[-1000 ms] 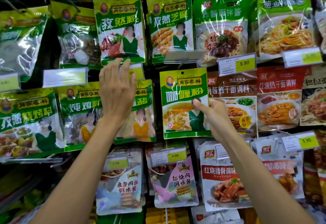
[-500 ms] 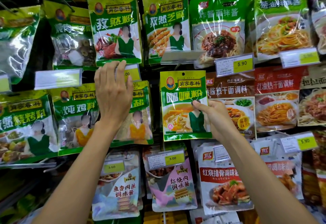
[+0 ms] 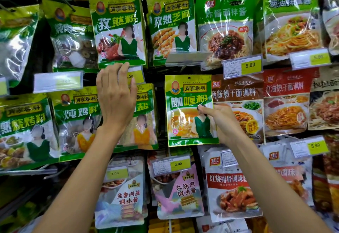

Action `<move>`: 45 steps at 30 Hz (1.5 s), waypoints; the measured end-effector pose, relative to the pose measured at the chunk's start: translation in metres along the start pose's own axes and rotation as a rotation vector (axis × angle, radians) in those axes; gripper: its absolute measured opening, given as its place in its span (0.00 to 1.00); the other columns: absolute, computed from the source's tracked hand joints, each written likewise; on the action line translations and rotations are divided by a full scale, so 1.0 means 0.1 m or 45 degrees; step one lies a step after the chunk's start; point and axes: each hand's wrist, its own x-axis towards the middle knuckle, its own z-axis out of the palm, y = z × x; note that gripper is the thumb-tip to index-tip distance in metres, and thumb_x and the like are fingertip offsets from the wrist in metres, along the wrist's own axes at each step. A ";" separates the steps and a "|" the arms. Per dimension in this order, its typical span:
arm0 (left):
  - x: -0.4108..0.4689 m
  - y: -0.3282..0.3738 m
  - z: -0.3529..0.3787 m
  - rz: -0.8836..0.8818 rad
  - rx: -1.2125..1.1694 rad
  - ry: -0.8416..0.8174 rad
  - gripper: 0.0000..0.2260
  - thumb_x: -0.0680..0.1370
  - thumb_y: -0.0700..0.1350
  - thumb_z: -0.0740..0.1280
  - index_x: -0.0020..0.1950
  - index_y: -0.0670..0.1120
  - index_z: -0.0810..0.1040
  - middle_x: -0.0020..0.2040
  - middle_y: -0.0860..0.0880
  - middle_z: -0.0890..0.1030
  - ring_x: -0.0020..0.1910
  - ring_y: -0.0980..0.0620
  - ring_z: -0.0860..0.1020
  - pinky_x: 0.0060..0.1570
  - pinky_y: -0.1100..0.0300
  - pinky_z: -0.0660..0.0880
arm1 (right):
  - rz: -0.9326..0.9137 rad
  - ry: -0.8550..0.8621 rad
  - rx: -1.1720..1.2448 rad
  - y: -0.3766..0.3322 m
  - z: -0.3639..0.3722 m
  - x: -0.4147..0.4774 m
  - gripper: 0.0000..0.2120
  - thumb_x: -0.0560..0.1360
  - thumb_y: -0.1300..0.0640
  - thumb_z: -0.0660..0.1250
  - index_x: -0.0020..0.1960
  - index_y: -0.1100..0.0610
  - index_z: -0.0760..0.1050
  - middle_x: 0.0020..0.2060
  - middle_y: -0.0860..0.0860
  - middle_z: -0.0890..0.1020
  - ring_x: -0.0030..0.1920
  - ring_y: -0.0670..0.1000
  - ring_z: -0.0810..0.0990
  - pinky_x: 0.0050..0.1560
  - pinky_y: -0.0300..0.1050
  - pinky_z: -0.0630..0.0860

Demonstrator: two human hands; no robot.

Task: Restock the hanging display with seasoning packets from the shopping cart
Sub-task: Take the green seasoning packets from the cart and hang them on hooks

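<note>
A green and yellow curry seasoning packet (image 3: 187,110) stands upright in front of the hanging display, just below a blank price tag holder (image 3: 185,58). My right hand (image 3: 222,121) pinches its right edge, thumb on the front. My left hand (image 3: 115,97) is raised to the left with fingers straight, lying over a salt seasoning packet (image 3: 145,121) and its price tag (image 3: 134,76), fingertips at the bottom of the cumin packet (image 3: 117,29). The shopping cart is out of view.
Rows of hanging packets fill the display: green seasoning bags (image 3: 171,25) on top, red and brown noodle sauce packets (image 3: 286,100) at right, pale sauce pouches (image 3: 177,194) below. Yellow price tags (image 3: 242,66) jut out on hooks.
My left hand has slid slightly upward, its fingertips now at the cumin packet's bottom edge. The curry packet in my right hand stays at nearly the same spot.
</note>
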 end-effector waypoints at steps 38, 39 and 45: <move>-0.04 0.05 -0.10 0.013 -0.116 0.020 0.18 0.81 0.42 0.58 0.69 0.37 0.70 0.64 0.38 0.74 0.65 0.39 0.71 0.70 0.49 0.61 | -0.548 0.460 -0.776 0.18 0.28 0.04 0.15 0.78 0.65 0.65 0.63 0.64 0.72 0.54 0.56 0.80 0.54 0.53 0.78 0.55 0.44 0.75; -0.07 0.09 -0.11 0.031 -0.130 0.051 0.17 0.81 0.41 0.58 0.68 0.37 0.70 0.64 0.38 0.75 0.65 0.40 0.71 0.70 0.49 0.62 | -0.582 0.472 -0.773 0.18 0.23 -0.03 0.15 0.78 0.65 0.64 0.64 0.64 0.72 0.53 0.54 0.79 0.52 0.51 0.77 0.54 0.41 0.74; -0.74 0.84 -0.13 0.089 -0.565 -0.103 0.11 0.80 0.38 0.60 0.59 0.36 0.76 0.55 0.37 0.78 0.57 0.41 0.73 0.61 0.48 0.69 | -0.544 0.497 -0.712 0.40 -0.39 -0.62 0.08 0.81 0.59 0.63 0.56 0.59 0.77 0.46 0.50 0.81 0.46 0.47 0.78 0.50 0.40 0.76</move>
